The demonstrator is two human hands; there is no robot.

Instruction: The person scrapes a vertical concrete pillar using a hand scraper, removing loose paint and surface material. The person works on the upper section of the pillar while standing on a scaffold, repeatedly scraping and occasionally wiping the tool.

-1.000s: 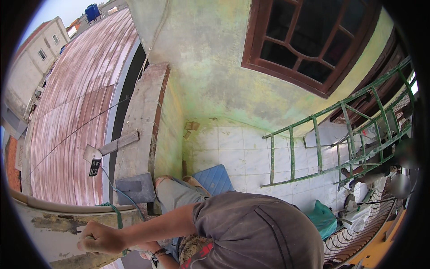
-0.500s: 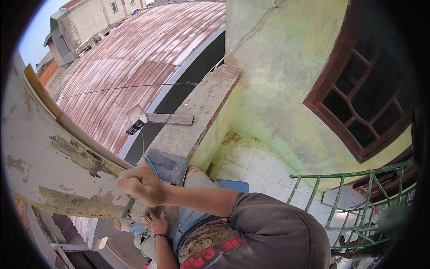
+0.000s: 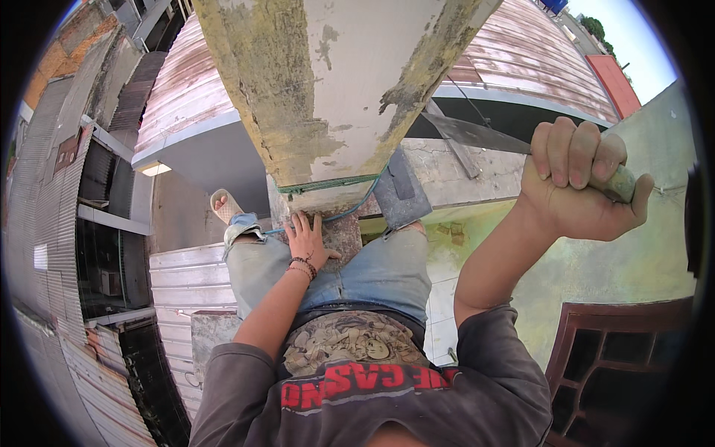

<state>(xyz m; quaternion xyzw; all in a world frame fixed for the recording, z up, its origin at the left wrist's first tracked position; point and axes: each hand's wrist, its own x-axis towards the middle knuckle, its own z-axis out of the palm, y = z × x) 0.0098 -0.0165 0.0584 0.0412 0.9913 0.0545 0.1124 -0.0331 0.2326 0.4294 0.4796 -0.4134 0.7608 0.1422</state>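
Observation:
Out to the right, raised in the air, my right hand (image 3: 573,179) is closed round the handle of a scraper (image 3: 480,135). Its flat metal blade flares out to the left, toward the pillar, apart from it. My left hand (image 3: 304,237) lies with spread fingers on the rough ledge (image 3: 346,237) between my thighs, holding nothing. Just beyond it rises a pillar (image 3: 342,74) with peeling cream and yellow paint. A green cord (image 3: 328,184) is tied round the pillar's foot, and a blue cord (image 3: 366,200) runs beside it.
I sit astride the wall. A flat grey rectangular piece (image 3: 401,190) lies by my right thigh. A wooden strip (image 3: 454,147) crosses the wall top. Rusty metal roofing (image 3: 525,56) lies beyond; on the left is a drop to lower roofs (image 3: 45,171). A barred window (image 3: 618,372) stands lower right.
The view has swung round to face the pillar. My right hand, earlier a fist close to the pillar, is now raised at the right, showing the scraper. My left hand stays on the ledge.

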